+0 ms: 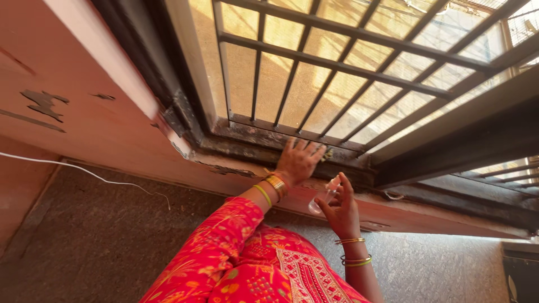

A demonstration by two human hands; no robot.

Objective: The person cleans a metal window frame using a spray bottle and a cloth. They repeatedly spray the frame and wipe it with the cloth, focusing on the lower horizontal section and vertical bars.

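The right hand [341,209] is closed around a small clear bottle [324,197], fingers wrapped on its body and the thumb side up, with the bottle tilted so its top leans toward the window; whether a finger rests on a cap or nozzle is too small to tell. The left hand [298,160] holds nothing that can be seen: it lies flat and spread, palm down, on the dark, grimy window sill [247,143] at the foot of the metal bars [337,67], and something small and yellowish shows just past its fingertips, perhaps a bit of cloth, though that cannot be made out. The bottle sits just below and to the right of that flat hand, close to it but not touching the sill. Both wrists carry bangles, and a red patterned sleeve [224,235] runs up to the left hand. To do this stretch well, it seems wise to keep the bottle tipped toward the dirty track, keep the flat hand pressing evenly along the groove where the grime is thickest, and work close to the bars without catching fingers between them. Around this stand a pink wall [84,84] with flaking paint, a thin white cable [84,173] trailing across it, and a speckled stone floor [84,241] below.
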